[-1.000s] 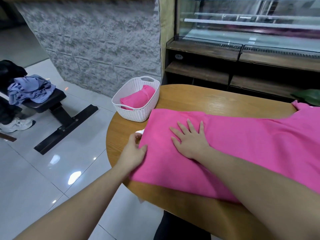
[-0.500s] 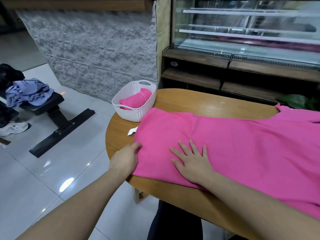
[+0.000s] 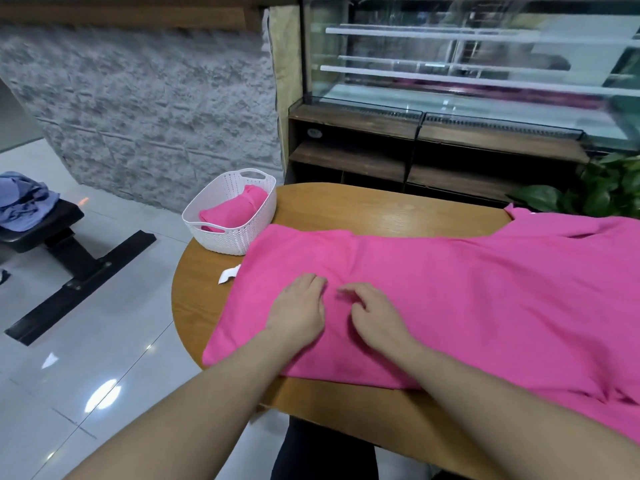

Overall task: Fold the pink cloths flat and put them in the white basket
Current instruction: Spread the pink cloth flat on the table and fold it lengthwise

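Wooden tabletop (image 3: 398,209) carries your big pink cloth (image 3: 450,289) spread flat. Your left hand (image 3: 298,310) and right hand (image 3: 374,317) rest on it, fingers curled, pinching its fabric. Nearby, white basket (image 3: 221,240) holds a folded pink cloth (image 3: 235,211).

Before you, the large pink cloth (image 3: 450,292) lies spread and mostly flat over the round wooden table (image 3: 391,209), its length running from about 9 o'clock to 3 o'clock, with its near-left corner overhanging the table edge at 7 o'clock and shallow wrinkles near its middle. At 10 o'clock, touching the cloth's far-left corner, you see the white basket (image 3: 228,237), an oval perforated plastic tub with cut-out handles, standing upright at the table's rim. Inside it rests a folded pink cloth (image 3: 235,211), compact and leaning toward the far wall.
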The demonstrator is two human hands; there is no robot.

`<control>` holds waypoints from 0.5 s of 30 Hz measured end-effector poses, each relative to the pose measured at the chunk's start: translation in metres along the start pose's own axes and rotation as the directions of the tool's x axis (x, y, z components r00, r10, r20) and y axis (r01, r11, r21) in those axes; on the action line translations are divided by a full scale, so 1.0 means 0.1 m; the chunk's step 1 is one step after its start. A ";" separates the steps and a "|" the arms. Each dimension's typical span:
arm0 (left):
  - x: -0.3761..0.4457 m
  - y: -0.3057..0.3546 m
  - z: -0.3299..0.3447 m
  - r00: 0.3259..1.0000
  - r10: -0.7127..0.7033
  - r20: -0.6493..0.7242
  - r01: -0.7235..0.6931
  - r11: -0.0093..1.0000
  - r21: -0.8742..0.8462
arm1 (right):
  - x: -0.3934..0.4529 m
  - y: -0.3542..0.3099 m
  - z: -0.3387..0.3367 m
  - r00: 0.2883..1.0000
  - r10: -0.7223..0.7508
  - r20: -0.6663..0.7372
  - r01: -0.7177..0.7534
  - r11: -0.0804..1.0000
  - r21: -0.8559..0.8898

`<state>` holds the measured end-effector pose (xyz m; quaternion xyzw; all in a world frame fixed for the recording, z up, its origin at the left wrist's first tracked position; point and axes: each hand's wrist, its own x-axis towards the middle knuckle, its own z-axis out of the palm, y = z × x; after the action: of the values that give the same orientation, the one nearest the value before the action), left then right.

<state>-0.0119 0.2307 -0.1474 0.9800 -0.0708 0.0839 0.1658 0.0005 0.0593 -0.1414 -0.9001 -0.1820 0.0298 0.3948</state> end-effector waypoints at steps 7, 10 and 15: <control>0.45 0.07 0.17 0.997 -0.040 -0.064 0.040 0.999 0.002 | 0.51 0.64 -0.74 0.995 0.087 -0.053 -0.100 0.930 -0.354; 0.56 -0.04 0.23 0.997 -0.036 -0.075 0.035 0.999 -0.013 | 0.79 0.88 -1.03 0.985 0.161 -0.063 -0.172 0.886 -0.430; 0.61 -0.07 0.29 0.991 -0.063 -0.115 0.059 0.998 -0.038 | 1.09 1.16 -1.40 0.962 0.226 -0.150 -0.270 0.737 -0.619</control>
<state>0.0528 0.2203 -0.1649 0.9722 -0.0325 0.1345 0.1887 0.1648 -0.0728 -0.1192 -0.9966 -0.0468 -0.0102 0.0663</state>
